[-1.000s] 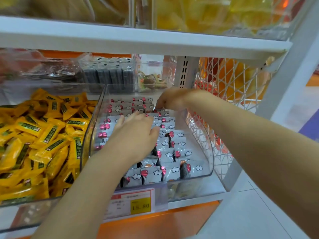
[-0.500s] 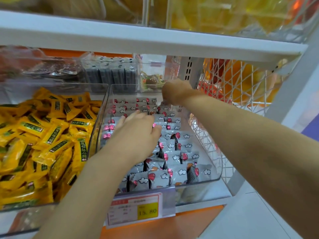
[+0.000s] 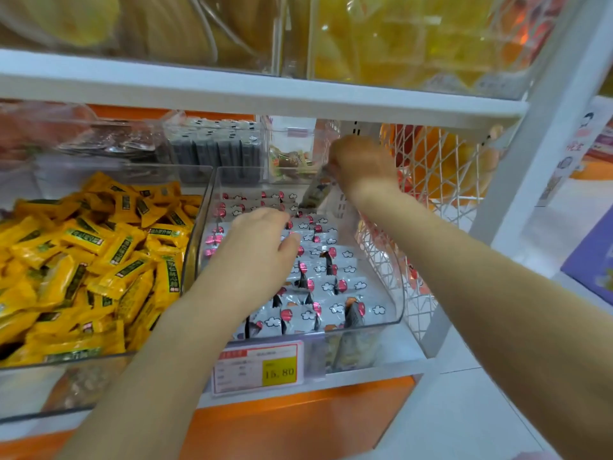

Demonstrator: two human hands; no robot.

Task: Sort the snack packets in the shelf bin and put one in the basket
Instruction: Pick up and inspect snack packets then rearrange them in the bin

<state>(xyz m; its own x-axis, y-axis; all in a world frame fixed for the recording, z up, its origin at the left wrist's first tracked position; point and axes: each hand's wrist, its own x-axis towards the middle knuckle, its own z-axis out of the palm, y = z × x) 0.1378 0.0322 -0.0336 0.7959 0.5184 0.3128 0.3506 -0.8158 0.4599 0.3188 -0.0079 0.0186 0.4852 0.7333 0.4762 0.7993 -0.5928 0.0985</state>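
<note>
In the middle of the frame a clear shelf bin [image 3: 212,194] is holding rows of small grey snack packets [image 3: 335,287] with white clouds and pink dots. They are standing in neat lines, likely so shoppers can see them and pick one easily

The left hand [image 3: 255,247] is lying flat on top of the packets in the middle of the bin, fingers spread and gripping nothing. It looks like it is pressing the rows down so they do not tip or slide while the other hand is working

The right hand [image 3: 361,164] is reaching to the back right corner of the bin, in the upper middle of the frame. Its fingers are pinching the top end of one packet [image 3: 316,192], which is hanging down tilted, lifted clear above the rows. This is probably the one being picked out

To the right of the bin a white wire basket [image 3: 441,207] is sitting with orange things inside it. I cannot tell if this is the basket for the packet

At the left of the frame another clear bin is holding a loose pile of yellow packets [image 3: 99,254]. A price tag [image 3: 258,366] is clipped on the front of the shelf, low in the middle
</note>
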